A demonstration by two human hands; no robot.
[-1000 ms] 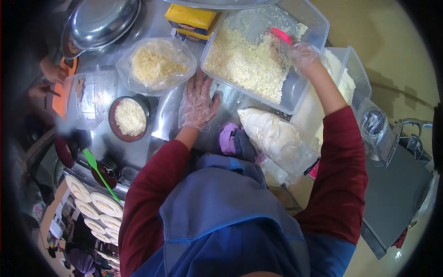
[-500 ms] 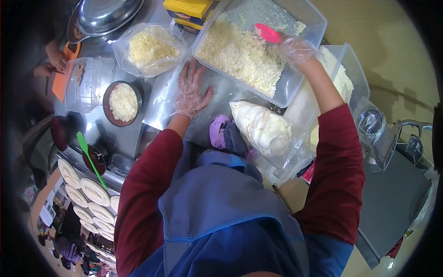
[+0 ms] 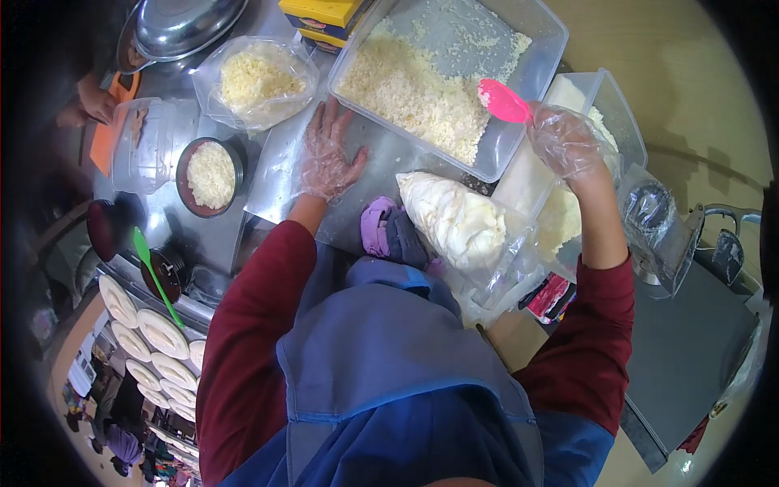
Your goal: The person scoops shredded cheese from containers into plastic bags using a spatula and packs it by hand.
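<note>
My right hand (image 3: 570,144), in a clear plastic glove, is closed on a pink scoop (image 3: 505,101) over the right side of a clear bin (image 3: 526,138). Pale crumbly grated stuff (image 3: 406,91) covers much of the bin's floor. My left hand (image 3: 327,159), also gloved, lies flat on the metal table (image 3: 272,174) with its fingers spread, left of the bin. Beyond its fingertips sits an open plastic bag of yellowish crumbs (image 3: 256,84). A bag filled with white cream (image 3: 454,219) rests between my arms, beside a purple and grey cloth bundle (image 3: 389,231).
To the left are a bowl of white crumbs (image 3: 211,175), a clear container (image 3: 142,158), a green spatula (image 3: 158,272) and trays of shaped dough (image 3: 162,333). Another person's hand (image 3: 99,104) is by an orange board (image 3: 104,146). Yellow boxes (image 3: 324,15) stand behind.
My right hand has drawn the pink scoop back toward me and to the right, toward the bin's edge. My left hand still lies flat; the whole view has shifted slightly.
</note>
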